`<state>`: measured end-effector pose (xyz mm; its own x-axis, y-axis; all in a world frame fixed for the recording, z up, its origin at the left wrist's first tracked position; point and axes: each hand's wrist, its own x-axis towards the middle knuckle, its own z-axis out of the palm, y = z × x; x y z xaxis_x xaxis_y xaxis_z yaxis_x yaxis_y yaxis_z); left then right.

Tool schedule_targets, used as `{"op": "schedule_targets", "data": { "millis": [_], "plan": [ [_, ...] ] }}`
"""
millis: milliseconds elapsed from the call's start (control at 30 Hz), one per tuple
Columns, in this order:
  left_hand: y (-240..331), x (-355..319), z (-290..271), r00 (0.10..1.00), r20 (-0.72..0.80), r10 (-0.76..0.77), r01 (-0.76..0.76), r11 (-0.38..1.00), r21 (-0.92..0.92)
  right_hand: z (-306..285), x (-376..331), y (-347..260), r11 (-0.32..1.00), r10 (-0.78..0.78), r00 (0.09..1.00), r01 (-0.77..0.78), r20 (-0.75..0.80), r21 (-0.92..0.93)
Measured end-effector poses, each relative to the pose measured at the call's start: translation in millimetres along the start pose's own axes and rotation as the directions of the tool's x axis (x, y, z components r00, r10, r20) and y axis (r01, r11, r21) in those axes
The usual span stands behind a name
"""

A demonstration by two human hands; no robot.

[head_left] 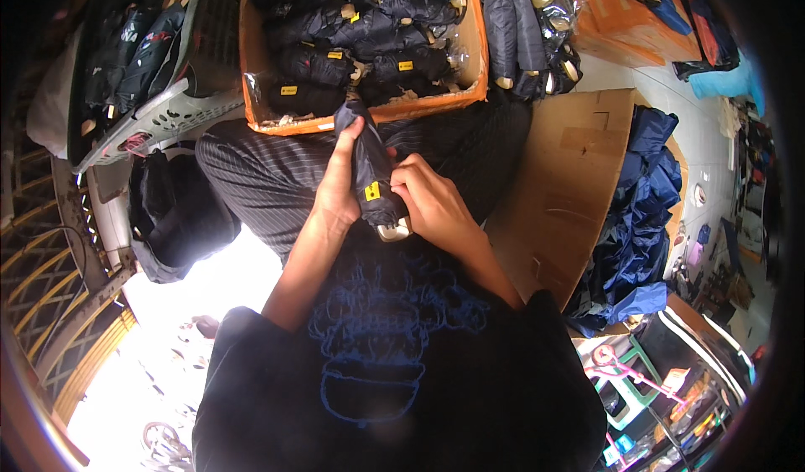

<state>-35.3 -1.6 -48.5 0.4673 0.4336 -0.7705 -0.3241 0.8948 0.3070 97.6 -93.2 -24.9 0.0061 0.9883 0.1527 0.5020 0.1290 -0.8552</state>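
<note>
Between both hands, the folded umbrella runs lengthwise away from the body, left hand wrapped around its side, right hand pinching the near handle end.

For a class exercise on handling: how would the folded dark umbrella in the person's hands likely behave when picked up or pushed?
The folded umbrella probably feels firm lengthwise, since it stays straight between the left hand and right hand. Its dark fabric sleeve looks smooth, so perhaps slippery. Being rounded, it may roll if pushed sideways.
</note>
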Motion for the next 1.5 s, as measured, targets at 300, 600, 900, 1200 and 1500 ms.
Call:
{"op": "schedule_targets", "data": {
  "millis": [300,600,900,1200,1500],
  "plan": [
    [-44.2,-17.2,-30.7,0.989,-0.003,-0.146,0.146,0.987,0.071,8.4,-49.8,-7.7,0.982,0.155,0.983,-0.164,0.100,0.089],
    [-45.3,-7.5,-41.7,0.995,-0.006,0.100,-0.097,0.969,0.226,11.8,-55.8,-14.8,0.995,0.076,0.975,-0.088,0.208,0.049],
    [-44.0,-8.2,-32.1,0.985,-0.115,0.126,-0.095,0.965,0.244,20.2,-62.7,0.7,0.999,-0.029,0.990,0.032,0.139,-0.018],
    [-32.1,2.2,-51.9,0.935,-0.057,0.349,-0.304,0.875,0.377,20.1,-55.6,-13.4,0.961,0.176,0.981,-0.190,0.087,0.199],
    [-16.1,8.3,-54.1,0.850,0.070,0.522,-0.455,0.661,0.597,18.0,-49.0,-24.1,0.997,0.074,0.996,-0.075,0.053,0.008]
  ]
}}
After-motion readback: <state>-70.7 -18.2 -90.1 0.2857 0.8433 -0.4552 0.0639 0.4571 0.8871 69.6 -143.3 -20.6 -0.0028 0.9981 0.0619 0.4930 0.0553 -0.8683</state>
